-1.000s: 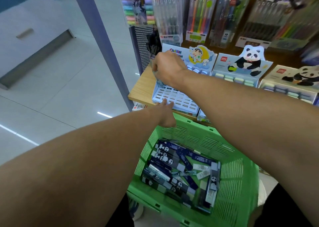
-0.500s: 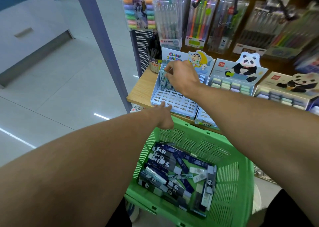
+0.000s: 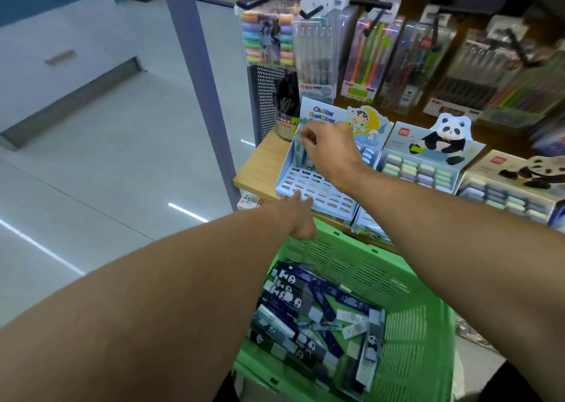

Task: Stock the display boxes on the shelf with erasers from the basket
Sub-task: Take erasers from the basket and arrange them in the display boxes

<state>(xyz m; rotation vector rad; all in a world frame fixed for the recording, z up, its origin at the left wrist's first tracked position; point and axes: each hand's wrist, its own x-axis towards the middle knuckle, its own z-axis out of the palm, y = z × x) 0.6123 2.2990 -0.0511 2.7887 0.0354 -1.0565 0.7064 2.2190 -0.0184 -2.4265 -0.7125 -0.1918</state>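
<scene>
At centre frame, I see the right hand (image 3: 328, 151) pinching erasers (image 3: 301, 152) into the display box (image 3: 315, 184): placement step. Left hand (image 3: 298, 215), fingers extended, steadies the box front. Next, I judge, release and reach the basket (image 3: 406, 334), lower centre.

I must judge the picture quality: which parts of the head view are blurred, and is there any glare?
Head view: the hanging pen packs and rightmost panda box are smeared; the right hand is fairly sharp; bright light streaks glare on the floor; wide-angle lens bends the edges.
</scene>
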